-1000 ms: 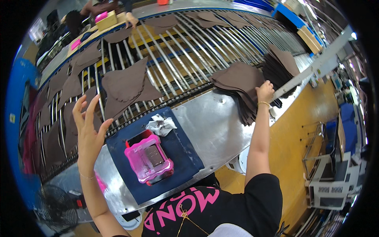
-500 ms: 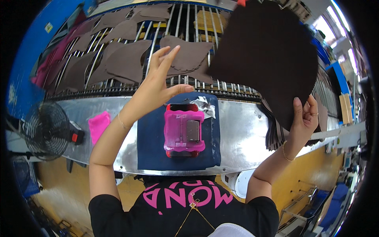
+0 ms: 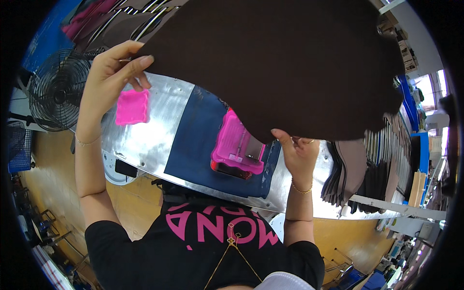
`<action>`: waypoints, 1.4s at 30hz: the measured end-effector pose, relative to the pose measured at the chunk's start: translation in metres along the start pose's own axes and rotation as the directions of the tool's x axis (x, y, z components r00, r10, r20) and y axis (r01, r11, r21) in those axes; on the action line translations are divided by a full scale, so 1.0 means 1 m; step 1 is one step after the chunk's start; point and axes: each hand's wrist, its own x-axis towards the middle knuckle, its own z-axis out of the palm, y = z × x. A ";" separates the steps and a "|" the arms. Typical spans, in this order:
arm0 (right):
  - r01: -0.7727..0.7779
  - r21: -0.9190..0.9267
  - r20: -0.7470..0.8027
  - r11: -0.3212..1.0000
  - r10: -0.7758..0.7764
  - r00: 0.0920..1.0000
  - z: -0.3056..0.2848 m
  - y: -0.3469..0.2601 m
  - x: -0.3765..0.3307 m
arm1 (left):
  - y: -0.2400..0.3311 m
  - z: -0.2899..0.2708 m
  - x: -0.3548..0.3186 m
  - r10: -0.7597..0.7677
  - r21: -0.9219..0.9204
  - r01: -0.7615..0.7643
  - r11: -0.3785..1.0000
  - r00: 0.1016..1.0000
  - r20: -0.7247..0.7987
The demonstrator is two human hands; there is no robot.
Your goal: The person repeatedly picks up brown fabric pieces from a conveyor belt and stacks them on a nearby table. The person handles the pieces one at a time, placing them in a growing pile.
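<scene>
A dark brown sheet (image 3: 285, 67) fills the upper middle and upper right of the frame, held up between both hands and running out past the top edge. The left hand (image 3: 108, 72), at the upper left, pinches the sheet's left corner between thumb and fingers. The right hand (image 3: 300, 153), right of centre, grips the lower edge with the thumb on the side facing the camera; its fingers are partly hidden, so I cannot tell how they close behind.

Below the sheet, near the centre of the frame, a pink frame-like holder (image 3: 227, 140) with wavy edges sits above a red and black base (image 3: 227, 170). The sheet covers its upper right part from view. The holder rests on a dark blue mat (image 3: 193, 140), which lies on a shiny metal desk (image 3: 162, 101). Left of the mat, well apart from it and just below the left hand's fingers, a pink square piece (image 3: 132, 107) with scalloped edges lies flat on the desk.

At the right of the frame, near the right hand, a stack of brown pieces (image 3: 355, 164) fans out at its lower edge, just above a pale bar (image 3: 396, 208). Metal rods (image 3: 145, 26) with more brown pieces show at the upper left. A black fan (image 3: 60, 94) stands at the left, with a blue crate (image 3: 19, 150) below it. A yellowish floor (image 3: 128, 203) shows beneath the desk.
</scene>
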 end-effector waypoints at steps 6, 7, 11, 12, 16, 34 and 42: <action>0.110 -0.130 0.054 0.985 -0.104 0.993 -0.005 -0.011 -0.003 | -0.004 -0.002 -0.022 -0.121 0.014 0.121 0.993 0.991 0.061; 0.144 -0.152 0.059 0.978 -0.137 0.989 -0.008 -0.010 -0.004 | -0.006 0.002 -0.023 -0.140 0.018 0.139 0.990 0.986 0.091; 0.153 -0.251 0.108 0.956 -0.129 0.986 -0.033 0.002 -0.025 | -0.009 0.030 -0.022 -0.314 0.151 0.282 0.947 0.913 0.260; 0.108 -0.234 0.145 0.966 -0.075 0.987 -0.040 0.004 -0.029 | -0.006 0.044 -0.021 -0.342 0.114 0.323 0.939 0.900 0.269; -0.216 -0.140 0.160 0.966 0.238 0.958 -0.064 0.018 -0.062 | -0.009 0.082 -0.009 -0.181 0.193 0.104 0.976 0.880 0.440; -0.445 -0.522 -0.483 0.728 0.178 0.857 -0.228 -0.008 -0.110 | 0.088 0.243 0.112 0.571 -0.247 -0.522 0.816 0.662 0.485; -0.659 -0.617 -0.649 0.430 0.195 0.736 -0.272 0.117 -0.104 | -0.017 0.242 0.182 -0.016 -0.372 0.142 0.917 0.946 0.323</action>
